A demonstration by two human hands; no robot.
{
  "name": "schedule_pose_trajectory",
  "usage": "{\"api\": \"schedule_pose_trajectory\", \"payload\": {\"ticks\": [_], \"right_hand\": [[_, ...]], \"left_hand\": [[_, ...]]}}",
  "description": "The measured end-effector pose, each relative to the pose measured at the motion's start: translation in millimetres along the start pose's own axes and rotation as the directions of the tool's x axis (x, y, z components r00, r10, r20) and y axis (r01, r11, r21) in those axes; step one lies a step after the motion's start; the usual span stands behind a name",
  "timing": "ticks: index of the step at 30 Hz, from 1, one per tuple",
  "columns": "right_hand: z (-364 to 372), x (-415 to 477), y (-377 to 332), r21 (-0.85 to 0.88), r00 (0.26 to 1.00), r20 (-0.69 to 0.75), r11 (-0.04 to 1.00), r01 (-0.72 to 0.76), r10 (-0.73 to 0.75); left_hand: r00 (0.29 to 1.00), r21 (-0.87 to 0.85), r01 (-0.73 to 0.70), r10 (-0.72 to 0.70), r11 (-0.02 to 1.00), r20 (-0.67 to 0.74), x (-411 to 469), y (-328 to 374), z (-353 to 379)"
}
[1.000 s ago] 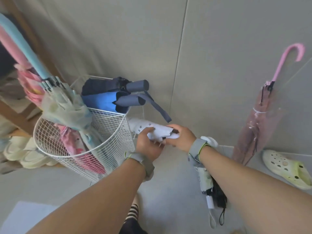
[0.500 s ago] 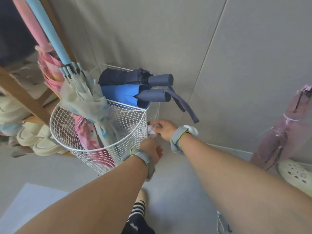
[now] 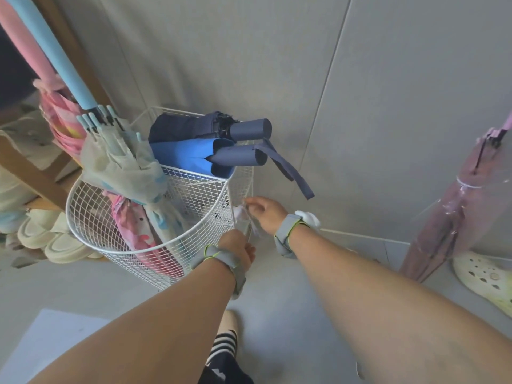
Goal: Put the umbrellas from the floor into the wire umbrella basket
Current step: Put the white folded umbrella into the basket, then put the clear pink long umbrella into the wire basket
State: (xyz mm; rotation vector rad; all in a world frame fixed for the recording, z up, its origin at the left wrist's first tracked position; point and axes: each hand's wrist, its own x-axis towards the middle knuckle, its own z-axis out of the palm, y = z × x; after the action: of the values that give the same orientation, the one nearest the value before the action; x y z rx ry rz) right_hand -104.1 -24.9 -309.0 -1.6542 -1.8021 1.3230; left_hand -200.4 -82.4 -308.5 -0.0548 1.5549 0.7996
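A white wire umbrella basket (image 3: 91, 217) stands against the wall. It holds a pale long umbrella with a light blue handle (image 3: 119, 159), a pink patterned one (image 3: 133, 228), and two folded umbrellas, blue (image 3: 191, 156) and navy (image 3: 194, 127). A small white folded umbrella (image 3: 241, 218) stands upright at the basket's right wall; I cannot tell if it is inside the wire. My left hand (image 3: 235, 243) grips its lower part. My right hand (image 3: 263, 210) curls over its top. A pink see-through long umbrella (image 3: 448, 217) leans on the wall at the right.
A wooden shoe rack with pale slippers (image 3: 41, 236) is to the left of the basket. A cream clog (image 3: 484, 281) lies on the floor at the right. My foot in a striped sock (image 3: 225, 336) is below my arms, and a pale mat (image 3: 41, 345) lies at the lower left.
The white umbrella went from lying level between my hands to standing upright low against the basket's right side. Both hands dropped with it, and my view shifted left.
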Motion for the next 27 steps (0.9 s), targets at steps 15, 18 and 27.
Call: {"api": "schedule_pose_trajectory", "payload": {"ticks": [15, 18, 27], "right_hand": [[-104.3, -141.3, 141.9, 0.483, 0.806, -0.118, 0.743, -0.464, 0.580], [-118.7, -160.1, 154.7, 0.496, 0.790, -0.171, 0.744, -0.448, 0.589], [-144.8, -200.5, 197.4, 0.531, 0.701, -0.201, 0.677, -0.509, 0.684]], "left_hand": [[0.979, 0.214, -0.034, -0.011, 0.976, 0.205, -14.7, -43.3, 56.0], [0.966, 0.263, -0.037, -0.032, 0.964, 0.256, -23.1, -63.2, 77.9], [0.928, 0.343, -0.040, -0.093, 0.939, 0.362, -52.3, -107.6, 133.0]]}}
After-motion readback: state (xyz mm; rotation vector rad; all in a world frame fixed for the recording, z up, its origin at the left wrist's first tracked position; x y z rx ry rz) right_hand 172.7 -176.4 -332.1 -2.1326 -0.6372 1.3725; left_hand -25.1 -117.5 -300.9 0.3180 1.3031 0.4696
